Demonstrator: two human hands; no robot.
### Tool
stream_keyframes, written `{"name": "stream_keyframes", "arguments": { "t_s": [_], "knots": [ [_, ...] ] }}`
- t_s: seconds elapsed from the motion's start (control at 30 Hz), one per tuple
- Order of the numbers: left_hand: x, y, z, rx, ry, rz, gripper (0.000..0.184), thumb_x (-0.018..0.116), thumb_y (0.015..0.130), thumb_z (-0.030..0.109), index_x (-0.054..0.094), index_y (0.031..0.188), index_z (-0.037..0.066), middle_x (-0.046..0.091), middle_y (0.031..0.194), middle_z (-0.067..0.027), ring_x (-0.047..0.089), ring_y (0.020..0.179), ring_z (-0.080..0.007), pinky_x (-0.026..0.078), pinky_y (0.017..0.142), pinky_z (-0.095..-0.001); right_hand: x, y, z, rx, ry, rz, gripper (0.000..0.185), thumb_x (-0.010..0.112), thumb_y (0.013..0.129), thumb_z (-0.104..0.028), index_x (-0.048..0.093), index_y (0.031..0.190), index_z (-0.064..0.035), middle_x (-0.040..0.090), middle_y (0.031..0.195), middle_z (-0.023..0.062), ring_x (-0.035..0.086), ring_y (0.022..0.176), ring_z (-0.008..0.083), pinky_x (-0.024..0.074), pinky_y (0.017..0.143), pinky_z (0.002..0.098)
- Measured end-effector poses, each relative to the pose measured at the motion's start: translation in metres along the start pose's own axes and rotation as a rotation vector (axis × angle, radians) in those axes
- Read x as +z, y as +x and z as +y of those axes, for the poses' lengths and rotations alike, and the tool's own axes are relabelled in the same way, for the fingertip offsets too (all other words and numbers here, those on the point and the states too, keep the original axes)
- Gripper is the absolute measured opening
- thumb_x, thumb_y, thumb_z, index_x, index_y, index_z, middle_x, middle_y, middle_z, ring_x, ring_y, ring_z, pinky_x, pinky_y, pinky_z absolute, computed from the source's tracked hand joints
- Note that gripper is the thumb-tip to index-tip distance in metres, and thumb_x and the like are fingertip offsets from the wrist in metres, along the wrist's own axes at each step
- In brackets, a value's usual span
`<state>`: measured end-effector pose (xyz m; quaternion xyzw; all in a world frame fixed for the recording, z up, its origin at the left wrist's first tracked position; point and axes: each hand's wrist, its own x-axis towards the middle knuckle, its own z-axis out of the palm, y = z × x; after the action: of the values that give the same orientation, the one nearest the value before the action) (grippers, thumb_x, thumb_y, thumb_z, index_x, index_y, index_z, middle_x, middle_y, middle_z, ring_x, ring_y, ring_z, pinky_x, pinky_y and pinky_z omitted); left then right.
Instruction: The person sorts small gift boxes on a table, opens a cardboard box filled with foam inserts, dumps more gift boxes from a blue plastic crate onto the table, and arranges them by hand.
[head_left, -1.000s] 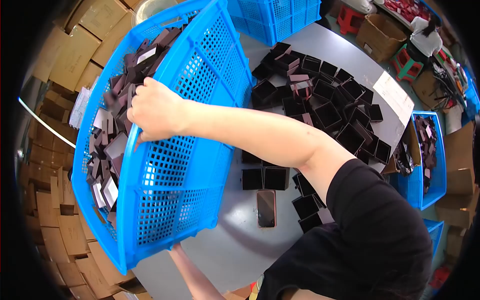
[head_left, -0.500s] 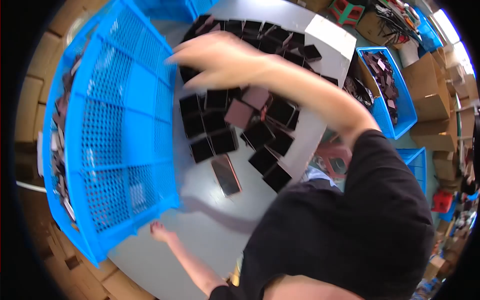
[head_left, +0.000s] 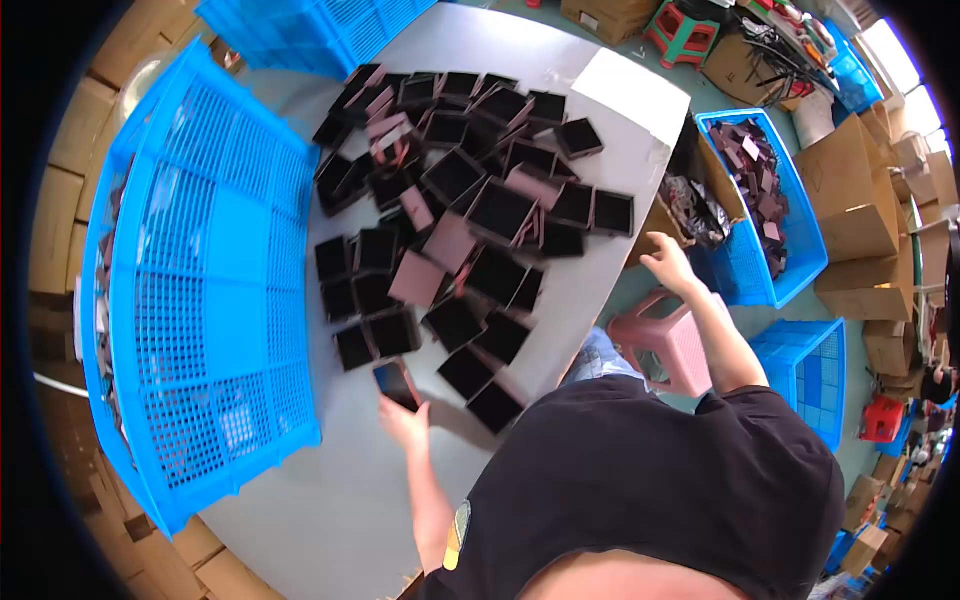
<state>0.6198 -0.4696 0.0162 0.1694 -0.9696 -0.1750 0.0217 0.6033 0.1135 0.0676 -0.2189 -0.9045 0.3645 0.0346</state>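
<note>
My left hand (head_left: 405,425) is closed around the near end of a phone (head_left: 398,385), thumb on one side and fingers on the other. The phone has a dark screen and a copper-coloured edge and lies at the near side of the boxes. Beyond it, many small boxes (head_left: 450,175) with black faces and dusty-pink sides are spread in a loose heap on the grey table (head_left: 290,500). My right hand (head_left: 670,265) hangs past the table's right edge, above a pink stool (head_left: 675,345); its fingers are apart and nothing shows in them.
A large blue plastic crate (head_left: 225,290) stands along the left side, with another blue crate (head_left: 330,35) at the far end. White paper (head_left: 630,95) lies at the far right corner. Right of the table are a blue bin (head_left: 800,250) of pinkish pieces and cardboard boxes (head_left: 850,190).
My right hand has swung from over the heap, near the crate, to beyond the right table edge. My left hand has moved from beside the crate onto the phone. The view has shifted.
</note>
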Motion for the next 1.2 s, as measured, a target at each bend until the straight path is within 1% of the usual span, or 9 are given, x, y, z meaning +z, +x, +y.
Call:
{"name": "stream_keyframes", "arguments": {
  "t_s": [0.2,0.3,0.47,0.63,0.77,0.83,0.93,1.03,1.2],
  "knots": [
    [0.003,-0.017,0.020,-0.343,0.176,-0.016,0.091,0.083,0.049,0.027,0.040,0.123,-0.002,0.060,0.106,-0.0238,0.058,0.099,-0.0414,0.046,0.091,-0.0461,-0.023,0.076,-0.009,-0.070,0.006,-0.111,0.074,0.065,0.075,-0.013,0.031,0.140,-0.0058,0.046,0.125,0.0252,0.062,0.090,0.0309,0.0487,0.085,0.0390],
    [-0.004,-0.020,0.042,-0.648,-0.144,-0.038,0.075,0.079,0.056,0.026,0.042,0.114,-0.003,0.063,0.094,-0.0172,0.064,0.083,-0.0343,0.051,0.080,-0.0411,-0.012,0.100,-0.009,-0.123,0.063,-0.246,0.068,0.056,0.072,-0.004,0.034,0.135,0.0020,0.047,0.127,0.0265,0.044,0.121,0.0385,0.0366,0.103,0.0415],
    [-0.068,-0.035,0.123,-0.988,-0.949,0.008,0.063,0.066,0.072,0.011,0.036,0.126,-0.001,0.056,0.087,-0.0108,0.053,0.064,-0.0206,0.048,0.057,-0.0322,0.014,0.093,-0.007,-0.081,0.062,-0.339,0.071,0.055,0.072,-0.005,0.031,0.137,0.0028,0.043,0.130,0.0282,0.043,0.122,0.0399,0.0369,0.103,0.0424],
    [-0.092,-0.030,0.213,-0.340,-1.091,0.105,0.083,0.058,0.077,0.002,0.012,0.146,0.000,0.051,0.101,-0.0139,0.052,0.069,-0.0179,0.049,0.056,-0.0278,-0.012,0.067,-0.031,-0.046,-0.008,-0.635,0.073,0.059,0.077,-0.013,0.028,0.142,-0.0033,0.056,0.121,0.0215,0.060,0.102,0.0340,0.0467,0.090,0.0411],
    [-0.103,-0.033,0.367,0.160,-0.947,-0.009,0.083,0.065,0.071,0.000,0.022,0.142,-0.001,0.053,0.104,-0.0122,0.058,0.084,-0.0200,0.050,0.068,-0.0289,-0.039,0.075,-0.029,-0.019,0.080,-0.363,0.057,0.060,0.081,-0.027,0.046,0.131,-0.0040,0.062,0.107,0.0224,0.061,0.099,0.0353,0.0477,0.086,0.0416],
    [-0.092,-0.036,0.415,0.312,-0.727,-0.222,0.091,0.070,0.062,0.003,0.024,0.141,-0.001,0.054,0.102,-0.0138,0.057,0.089,-0.0202,0.049,0.073,-0.0291,-0.072,0.088,-0.044,0.264,0.830,-0.625,0.055,0.053,0.089,-0.047,0.049,0.130,-0.0104,0.061,0.116,0.0143,0.059,0.105,0.0272,0.0452,0.090,0.0393],
    [-0.064,-0.039,0.500,0.671,-0.499,-0.291,0.096,0.072,0.056,0.009,0.024,0.139,-0.005,0.055,0.104,-0.0205,0.055,0.096,-0.0302,0.047,0.083,-0.0397,-0.110,0.097,-0.079,0.230,1.396,-0.975,0.062,0.047,0.092,-0.054,0.035,0.139,-0.0163,0.050,0.130,0.0110,0.049,0.119,0.0252,0.0397,0.096,0.0462],
    [-0.012,-0.047,0.545,0.741,-0.394,-0.240,0.099,0.071,0.059,0.015,0.019,0.140,-0.008,0.048,0.120,-0.0258,0.045,0.110,-0.0414,0.038,0.097,-0.0482,-0.115,0.117,-0.093,0.257,1.496,-0.696,0.054,0.038,0.096,-0.052,0.037,0.139,-0.0185,0.047,0.135,0.0084,0.048,0.120,0.0247,0.0414,0.096,0.0482],
    [0.045,-0.015,0.623,0.779,-0.370,-0.405,0.111,0.080,0.065,0.026,0.009,0.145,-0.005,0.033,0.137,-0.0288,0.036,0.123,-0.0422,0.030,0.105,-0.0485,-0.080,0.245,0.008,0.401,1.460,-0.531,0.049,0.035,0.098,-0.049,0.052,0.125,-0.0101,0.059,0.119,0.0092,0.057,0.108,0.0247,0.0489,0.085,0.0447]
  ]
}}
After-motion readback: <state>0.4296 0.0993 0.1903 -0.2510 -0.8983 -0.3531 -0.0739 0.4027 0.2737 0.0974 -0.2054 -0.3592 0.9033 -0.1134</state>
